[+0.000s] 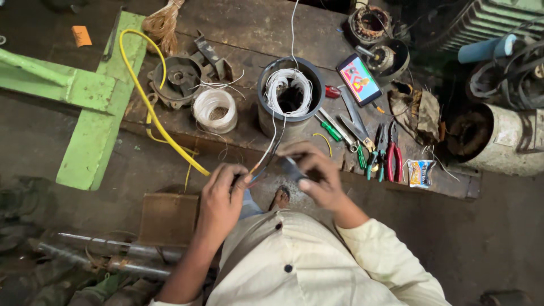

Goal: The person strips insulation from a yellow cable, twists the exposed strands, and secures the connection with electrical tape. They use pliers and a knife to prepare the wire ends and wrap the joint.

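Thin wire leads [271, 152] run from the stator [288, 96] on the bench's near edge down to both hands. Left hand [222, 199] is pinched shut on the leads; right hand [313, 174] is closed around a dark piece, exact grip unclear. A hard tug could snap the leads or tip the stator; pliers [393, 153] lie right.

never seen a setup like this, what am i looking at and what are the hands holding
This is one picture from a camera on a person's head, looking down at their own hands above a wooden workbench. The left hand pinches a bundle of thin wires that runs up into a round motor stator. The right hand holds a small dark piece at the same bundle; what it is I cannot tell. Nearby lie a white wire coil, pliers, a phone and a yellow tube.
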